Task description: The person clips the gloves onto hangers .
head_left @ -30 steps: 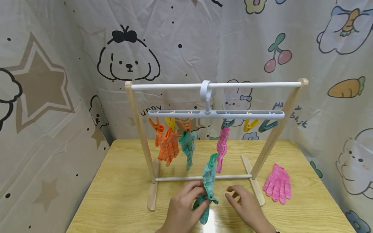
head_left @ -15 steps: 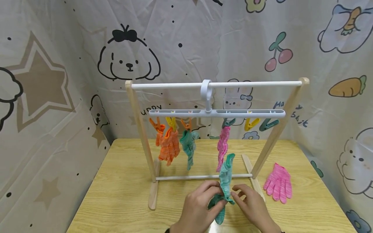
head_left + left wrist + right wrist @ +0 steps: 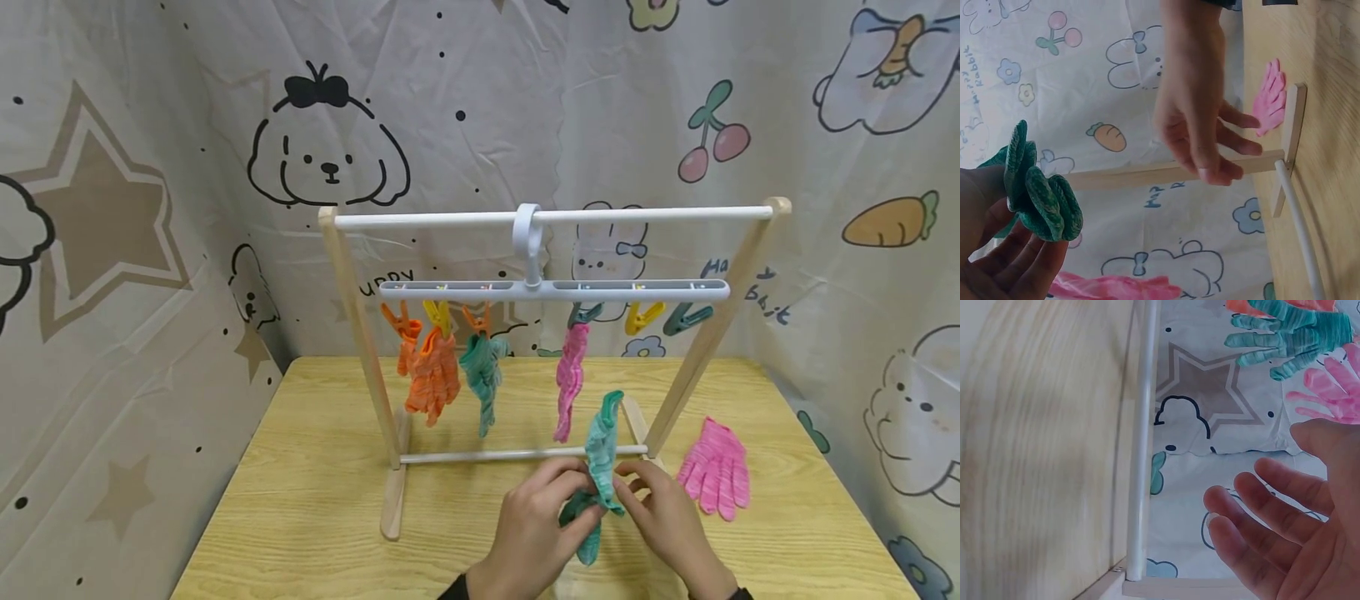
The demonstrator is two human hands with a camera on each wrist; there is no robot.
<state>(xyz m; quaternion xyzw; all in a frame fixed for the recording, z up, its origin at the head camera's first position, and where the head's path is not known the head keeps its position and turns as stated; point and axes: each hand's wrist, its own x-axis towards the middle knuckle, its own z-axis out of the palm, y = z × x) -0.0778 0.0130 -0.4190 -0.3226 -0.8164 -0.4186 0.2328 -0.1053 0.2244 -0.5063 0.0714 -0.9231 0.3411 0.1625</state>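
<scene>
My left hand (image 3: 534, 527) grips a teal knit glove (image 3: 602, 446) between thumb and fingers, in front of the rack. The glove's cuff points up and its fingers hang folded below; in the left wrist view the bunched glove (image 3: 1047, 203) sits against my fingertips. Beside it on the right, my right hand (image 3: 663, 515) has loosely bent fingers. The right wrist view shows nothing between the fingers (image 3: 1260, 547) of that hand, and the left wrist view shows it apart from the glove. A pink glove (image 3: 572, 383) hangs from a teal clip (image 3: 585, 313) behind the held glove.
A wooden rack (image 3: 716, 342) carries a grey clip hanger (image 3: 465, 290). Orange gloves (image 3: 433, 375) and another teal glove (image 3: 483, 379) hang at its left. A yellow clip (image 3: 643, 317) and a dark teal clip (image 3: 686, 318) hold nothing. A pink glove (image 3: 716, 471) lies on the table (image 3: 300, 500).
My left hand has carried the teal glove to the right, past the hanging pink glove. My right hand has shifted slightly right and up.
</scene>
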